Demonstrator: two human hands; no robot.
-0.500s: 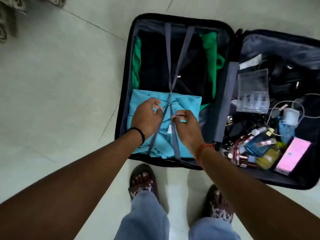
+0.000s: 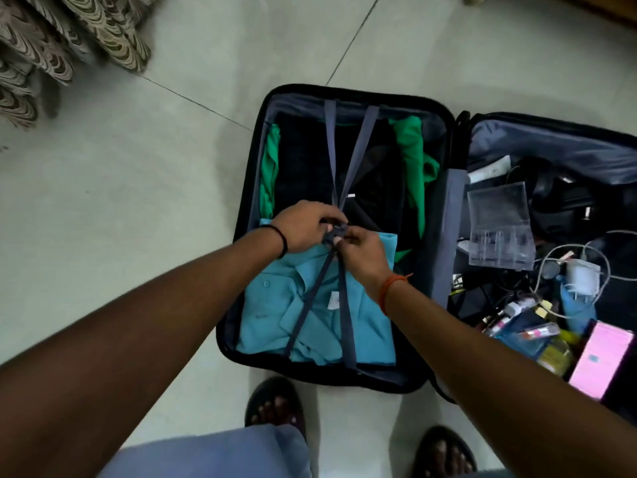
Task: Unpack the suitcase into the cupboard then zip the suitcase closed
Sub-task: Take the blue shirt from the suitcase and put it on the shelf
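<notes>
Pale tiled floor point(image 2: 138, 188); both hands point(image 2: 303, 227) point(image 2: 362, 251) pinch the suitcase's point(image 2: 241, 215) dark plastic strap buckle point(image 2: 336, 232).

A pale tiled floor point(image 2: 138, 188) with thin grout lines fills most of the view. At the upper left hangs patterned brown-and-cream fabric point(image 2: 51, 46), possibly a curtain. Two dark sandals point(image 2: 275, 405) show at the bottom edge below light blue trouser legs point(image 2: 224, 453).

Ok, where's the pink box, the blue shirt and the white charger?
Pink box point(image 2: 601, 362), head view, middle of its top face.
Blue shirt point(image 2: 275, 305), head view, its left front.
White charger point(image 2: 582, 278), head view, its body.
</notes>
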